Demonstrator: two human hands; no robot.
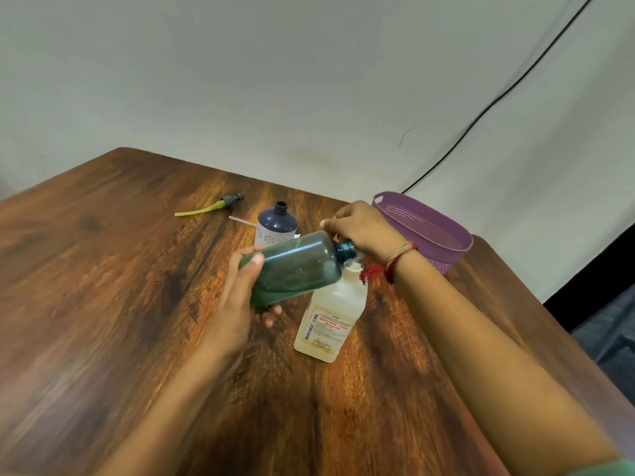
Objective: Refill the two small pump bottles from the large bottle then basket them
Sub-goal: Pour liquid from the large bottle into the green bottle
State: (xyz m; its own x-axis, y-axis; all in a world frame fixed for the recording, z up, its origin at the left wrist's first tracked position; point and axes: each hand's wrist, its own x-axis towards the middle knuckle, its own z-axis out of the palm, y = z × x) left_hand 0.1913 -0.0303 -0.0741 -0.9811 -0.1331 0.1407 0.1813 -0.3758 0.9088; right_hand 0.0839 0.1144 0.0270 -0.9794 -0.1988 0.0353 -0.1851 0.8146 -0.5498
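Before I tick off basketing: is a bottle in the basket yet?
No, the basket shows only its own bare purple inside.

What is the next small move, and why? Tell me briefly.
Probably stand the green bottle upright on the table: the left hand holds it nearly sideways, neck open, while the large bottle that should fill it stands unlifted on the table.

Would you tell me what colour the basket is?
The basket is purple, seen best in the head view.
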